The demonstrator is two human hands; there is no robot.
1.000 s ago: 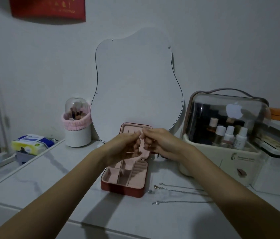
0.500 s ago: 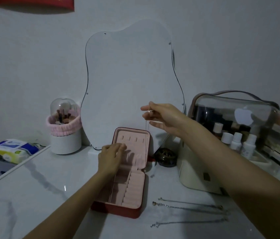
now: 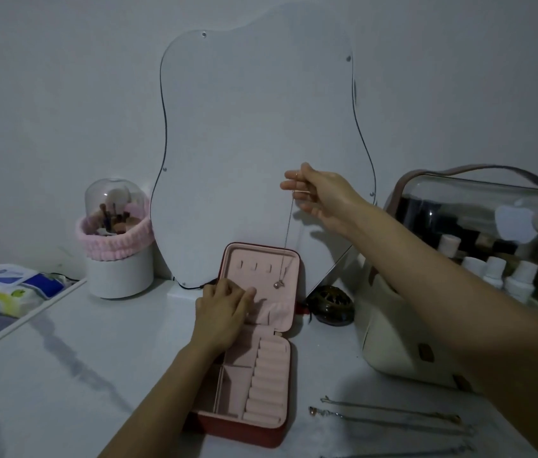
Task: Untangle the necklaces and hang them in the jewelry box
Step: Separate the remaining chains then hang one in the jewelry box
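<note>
Nearest, on the counter (image 3: 62,375) just right of the jewelry box (image 3: 261,375), three more chains (image 3: 390,413) lie stretched out side by side, waiting their turn. Over the box's hinge the left hand (image 3: 224,312) rests with fingers bent against the pink lining of the upright lid (image 3: 262,282), at the edge of its lower pocket; I judge it is steadying the lid, though whether it pinches the fabric cannot be told. Above and behind the box, the right hand (image 3: 320,193) pinches the top of one necklace (image 3: 289,233), whose thin chain hangs straight down so the pendant (image 3: 278,284) dangles in front of the lid, just right of the row of hooks (image 3: 256,266).

To do this step well, the right hand should probably lower until the chain's upper loop meets a free hook, slip it on, and only then let go; the left hand could ease the pocket open so the pendant end tucks in rather than swinging and snagging.

Against half a second ago, the right hand has lifted the chain higher and the pendant now clears the lid's face. A second ago both hands met in front of the lid, working the chain together.
</note>
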